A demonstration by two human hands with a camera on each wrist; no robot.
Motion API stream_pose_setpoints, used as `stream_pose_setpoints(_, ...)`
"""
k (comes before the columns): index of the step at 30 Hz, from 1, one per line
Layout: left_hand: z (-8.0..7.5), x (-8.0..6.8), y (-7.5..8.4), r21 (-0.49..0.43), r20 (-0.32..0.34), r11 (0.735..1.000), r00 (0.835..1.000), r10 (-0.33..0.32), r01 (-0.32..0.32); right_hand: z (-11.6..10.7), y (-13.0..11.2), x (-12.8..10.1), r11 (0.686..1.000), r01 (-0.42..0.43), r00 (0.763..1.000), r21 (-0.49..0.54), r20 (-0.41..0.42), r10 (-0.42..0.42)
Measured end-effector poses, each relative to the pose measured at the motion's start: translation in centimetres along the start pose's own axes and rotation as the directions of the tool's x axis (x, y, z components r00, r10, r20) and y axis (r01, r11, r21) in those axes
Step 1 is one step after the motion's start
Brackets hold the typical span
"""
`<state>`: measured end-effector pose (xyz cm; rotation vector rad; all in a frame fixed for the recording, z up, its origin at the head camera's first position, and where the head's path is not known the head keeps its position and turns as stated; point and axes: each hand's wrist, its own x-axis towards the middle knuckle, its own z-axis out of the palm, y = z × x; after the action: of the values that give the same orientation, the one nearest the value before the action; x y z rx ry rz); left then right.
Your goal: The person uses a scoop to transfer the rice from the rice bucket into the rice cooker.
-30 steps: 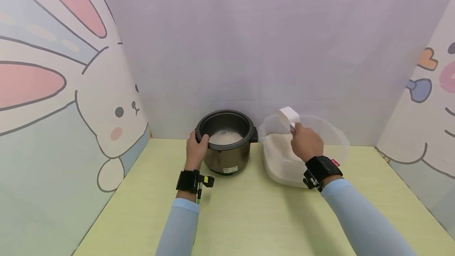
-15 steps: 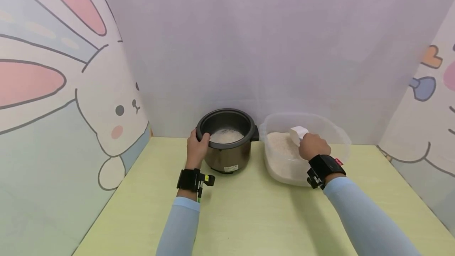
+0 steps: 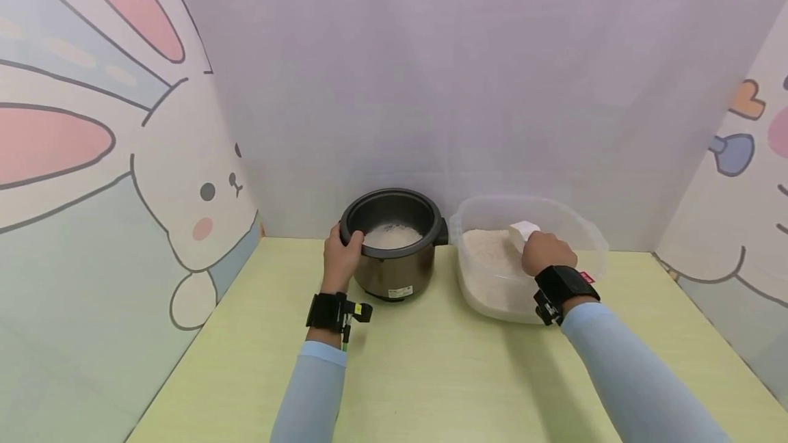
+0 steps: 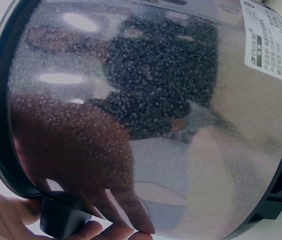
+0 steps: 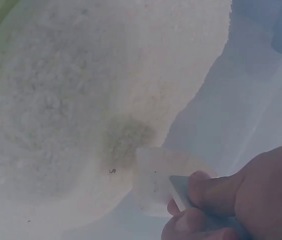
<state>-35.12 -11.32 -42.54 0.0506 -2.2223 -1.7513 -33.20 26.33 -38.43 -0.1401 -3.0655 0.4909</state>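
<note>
Head view: right hand (image 3: pixel 544 251) gripped the scoop (image 3: pixel 524 231) inside the rice tub (image 3: pixel 591 234); left hand (image 3: pixel 340 262) clasped the cooker (image 3: pixel 394 272) rim.

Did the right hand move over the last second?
Yes. The right hand, holding the white scoop, dropped from above the clear tub's back rim down into the tub toward the rice, shifting slightly right.
</note>
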Motion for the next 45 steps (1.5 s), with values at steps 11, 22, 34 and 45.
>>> stream_pose_setpoints(11,0.0,-0.2,0.1,-0.004,0.001,1.0,1.0,0.006,-0.006,-0.3,0.8,-0.3,1.0,-0.02,0.998,0.017,0.053,0.019)
stream_pose_setpoints(22,-0.2,-0.3,0.2,-0.011,-0.003,1.0,1.0,0.001,-0.001,-0.2,0.5,0.0,1.0,0.024,0.988,-0.007,0.151,-0.023)
stream_pose_setpoints(34,0.0,-0.2,0.3,-0.004,-0.009,1.0,1.0,-0.006,0.006,-0.1,0.6,0.5,0.995,0.098,0.974,0.005,0.205,-0.097)
stream_pose_setpoints(45,0.0,-0.1,0.2,-0.011,-0.004,1.0,1.0,0.003,-0.003,0.4,0.8,0.9,0.971,0.241,0.947,-0.016,0.224,-0.231)
